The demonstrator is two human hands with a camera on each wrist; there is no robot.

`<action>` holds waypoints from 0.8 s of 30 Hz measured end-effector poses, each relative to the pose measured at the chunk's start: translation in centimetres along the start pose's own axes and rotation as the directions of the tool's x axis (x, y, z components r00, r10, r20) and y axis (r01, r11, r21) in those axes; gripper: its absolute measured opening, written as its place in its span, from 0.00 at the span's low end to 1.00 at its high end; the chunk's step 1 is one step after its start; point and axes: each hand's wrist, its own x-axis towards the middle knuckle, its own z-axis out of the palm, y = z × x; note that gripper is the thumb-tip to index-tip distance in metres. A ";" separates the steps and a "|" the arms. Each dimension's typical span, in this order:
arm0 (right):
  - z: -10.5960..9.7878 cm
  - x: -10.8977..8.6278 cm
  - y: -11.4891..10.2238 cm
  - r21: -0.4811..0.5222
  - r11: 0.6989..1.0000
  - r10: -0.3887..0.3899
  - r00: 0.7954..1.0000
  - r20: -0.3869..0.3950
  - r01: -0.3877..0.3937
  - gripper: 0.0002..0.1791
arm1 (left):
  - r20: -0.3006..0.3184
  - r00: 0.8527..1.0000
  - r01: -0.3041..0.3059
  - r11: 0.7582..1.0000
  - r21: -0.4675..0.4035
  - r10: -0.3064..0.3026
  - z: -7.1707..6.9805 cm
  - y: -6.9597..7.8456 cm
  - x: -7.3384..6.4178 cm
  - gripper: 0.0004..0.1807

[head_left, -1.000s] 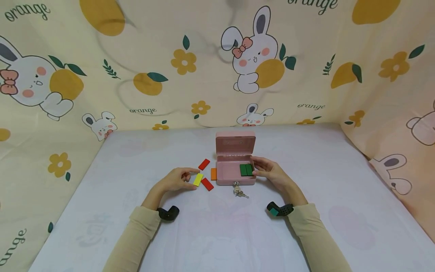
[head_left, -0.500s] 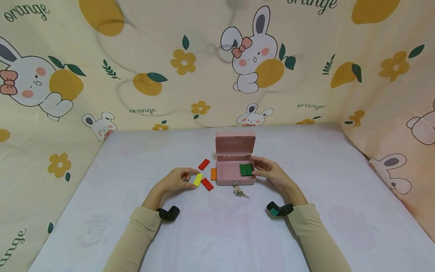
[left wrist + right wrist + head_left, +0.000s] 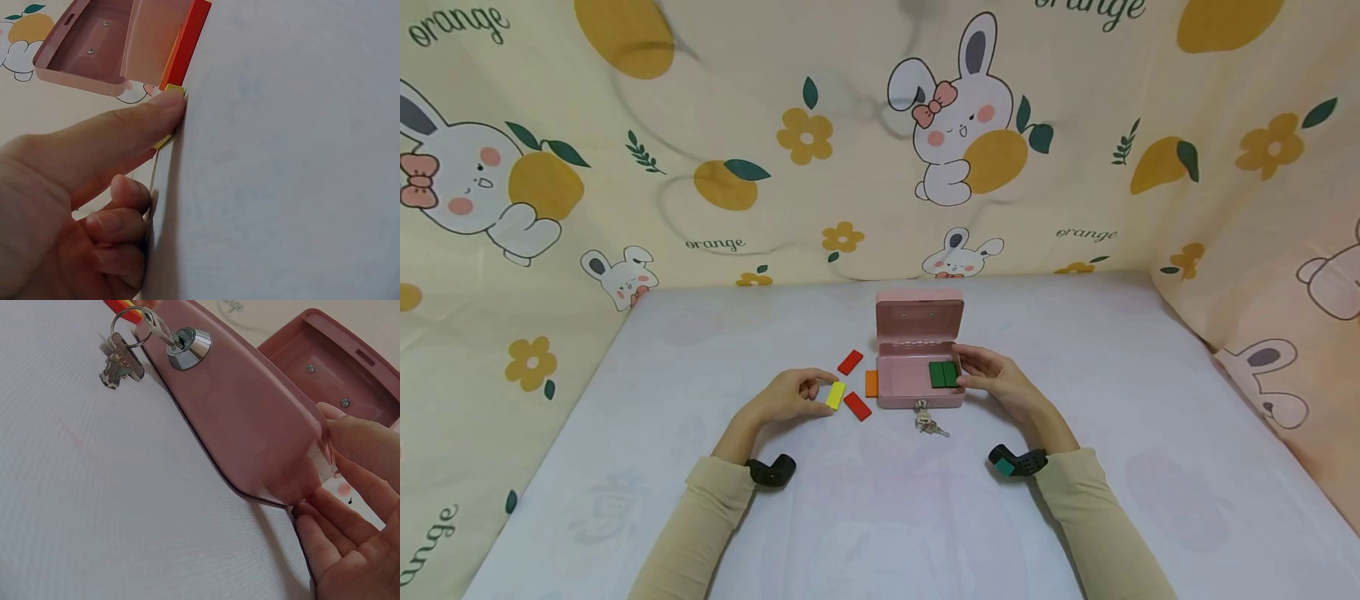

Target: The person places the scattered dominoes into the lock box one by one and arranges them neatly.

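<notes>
In the head view my left hand (image 3: 784,395) pinches a yellow block (image 3: 836,395) by its ends, between thumb and index finger. Its other fingers are curled under in the left wrist view. A pink cash box (image 3: 902,382) stands with its lid raised. My right hand (image 3: 1000,382) grips the box's right end, thumb at the rim and fingers along the side wall in the right wrist view. Two green blocks (image 3: 943,375) lie side by side inside, against the right end. Beside the yellow block lie one red block (image 3: 850,362) farther back and another red block (image 3: 857,406) nearer.
An orange block (image 3: 871,384) sits against the box's left wall. Keys on a ring (image 3: 122,362) hang from the lock (image 3: 190,349) on the box front. The white cloth-covered table (image 3: 880,517) ends at a patterned curtain (image 3: 820,200) behind.
My left hand and the yellow block have shifted very slightly left. The right hand, the cash box and the other blocks stay as they were.
</notes>
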 end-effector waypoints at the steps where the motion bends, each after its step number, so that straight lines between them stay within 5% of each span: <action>1: 0.0 0.0 0.0 0.001 1.000 0.000 1.000 0.000 0.000 0.36 | -0.002 1.000 0.000 1.000 0.002 0.000 0.0 0.0 0.0 0.26; 24: 0.0 0.0 0.1 -0.013 1.000 0.008 1.000 -0.005 -0.008 0.36 | -0.048 0.997 -0.056 0.998 -0.019 0.055 -0.1 1.3 -0.1 0.27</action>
